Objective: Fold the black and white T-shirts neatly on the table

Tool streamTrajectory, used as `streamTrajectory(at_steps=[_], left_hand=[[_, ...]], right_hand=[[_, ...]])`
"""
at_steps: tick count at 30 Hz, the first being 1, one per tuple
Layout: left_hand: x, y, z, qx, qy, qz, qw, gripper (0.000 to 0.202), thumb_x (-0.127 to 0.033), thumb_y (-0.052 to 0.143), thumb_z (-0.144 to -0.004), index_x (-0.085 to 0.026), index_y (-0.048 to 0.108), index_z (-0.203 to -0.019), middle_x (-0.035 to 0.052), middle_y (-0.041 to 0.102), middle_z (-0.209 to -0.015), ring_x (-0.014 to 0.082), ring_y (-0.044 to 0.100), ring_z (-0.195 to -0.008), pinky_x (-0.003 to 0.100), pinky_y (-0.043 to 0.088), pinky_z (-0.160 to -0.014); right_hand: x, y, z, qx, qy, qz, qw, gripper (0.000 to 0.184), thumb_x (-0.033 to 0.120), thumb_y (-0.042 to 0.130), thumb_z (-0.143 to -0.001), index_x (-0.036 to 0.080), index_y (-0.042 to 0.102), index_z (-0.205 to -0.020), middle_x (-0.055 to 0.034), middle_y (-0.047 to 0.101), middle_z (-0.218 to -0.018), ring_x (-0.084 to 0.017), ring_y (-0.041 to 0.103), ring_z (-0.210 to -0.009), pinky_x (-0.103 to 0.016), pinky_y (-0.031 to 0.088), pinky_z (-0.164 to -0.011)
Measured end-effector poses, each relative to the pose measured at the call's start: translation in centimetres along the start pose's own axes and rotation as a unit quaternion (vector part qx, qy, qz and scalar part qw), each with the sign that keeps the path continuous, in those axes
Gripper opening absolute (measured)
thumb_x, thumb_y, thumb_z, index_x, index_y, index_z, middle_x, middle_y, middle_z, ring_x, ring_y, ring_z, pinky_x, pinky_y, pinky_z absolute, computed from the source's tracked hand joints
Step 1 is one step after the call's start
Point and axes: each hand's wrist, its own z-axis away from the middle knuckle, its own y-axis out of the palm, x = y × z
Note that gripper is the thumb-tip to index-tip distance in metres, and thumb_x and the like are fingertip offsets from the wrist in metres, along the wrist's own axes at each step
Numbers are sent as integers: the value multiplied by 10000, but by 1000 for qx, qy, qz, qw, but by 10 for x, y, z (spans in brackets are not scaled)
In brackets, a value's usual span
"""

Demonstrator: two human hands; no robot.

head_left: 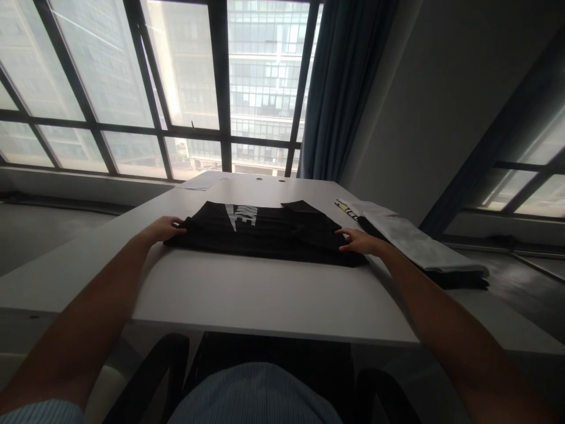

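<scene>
Left hand (pixel 165 229) is pinching the left end of a black garment (pixel 278 235), thumb and fingers closing on cloth. Right hand (pixel 359 241) is touching its right end, fingertips slightly parted; can't tell whether they are pinching fabric. Garment is lying flat, running crosswise on the white worktop (pixel 265 300), set back from the near edge; white NIKE print (pixel 246 216) is showing on its left half. Folded clothes (pixel 419 241), light over dark, are lying along the right edge, near the right forearm. White sheet (pixel 203 181) is lying by the far left corner.
</scene>
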Motion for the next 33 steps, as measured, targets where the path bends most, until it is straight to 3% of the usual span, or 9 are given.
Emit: streamTrajectory(at_steps=[6,12,17,21,25,27,29,31,33], left_hand=[[-16,7,1,-11,-21,-38,999,607,-535,764,-563,-137,780,-1022,122,782,-892,301,722,-823,314,572,-664],[-24,-1,18,60,-63,-12,996,659,-677,777,-511,-183,775,-948,74,735,-793,271,696,-751,284,536,-570],[-37,3,22,48,-31,-46,997,584,-723,733,-525,-193,745,-769,61,684,-672,274,676,-725,284,503,-553],[-42,-1,30,163,-74,-41,983,547,-632,830,-433,-201,743,-758,77,735,-756,286,699,-735,302,529,-555],[-38,-13,40,250,-110,-7,962,634,-626,882,-386,-193,753,-830,106,759,-828,295,722,-741,326,576,-595],[-36,-16,39,240,-102,-12,965,683,-669,867,-413,-187,763,-886,107,753,-822,291,725,-742,327,586,-611],[-36,-15,33,198,-81,-23,977,737,-719,830,-454,-184,771,-957,105,751,-834,285,726,-760,319,587,-621],[-36,-11,24,154,-62,-28,986,777,-742,800,-478,-182,774,-1016,109,758,-881,287,726,-801,311,587,-633],[-35,-5,16,120,-51,-31,991,791,-729,793,-473,-186,777,-1047,116,767,-957,298,726,-850,314,588,-651]], right_hand=[[-8,6,-11,-121,11,139,983,640,215,681,-837,131,524,-1452,-130,739,-1120,-257,685,-1057,-316,491,-931],[-14,7,-13,-128,19,129,983,523,337,645,-905,124,605,-1381,-127,755,-1095,-241,711,-997,-289,506,-889],[-15,9,-16,-126,10,125,984,548,404,718,-844,125,676,-1314,-153,754,-1141,-280,717,-1025,-320,528,-899],[-16,5,-17,-104,0,127,986,444,328,735,-814,129,740,-1211,-143,760,-1129,-279,707,-1048,-322,520,-917],[-23,-11,-11,-6,22,90,996,307,353,810,-724,156,801,-960,-99,783,-940,-280,724,-934,-323,547,-828],[-27,-19,-8,39,29,84,995,356,442,851,-677,169,801,-901,-95,781,-901,-288,726,-899,-331,556,-795],[-27,-22,-6,39,30,82,995,455,570,820,-700,173,800,-923,-106,779,-921,-291,725,-892,-338,559,-784],[-23,-18,-8,-3,28,79,996,533,656,717,-785,164,794,-977,-120,775,-955,-287,724,-899,-334,555,-789],[-16,-6,-14,-69,22,70,995,553,639,660,-851,149,772,-1081,-129,769,-1002,-276,721,-925,-324,547,-816]])
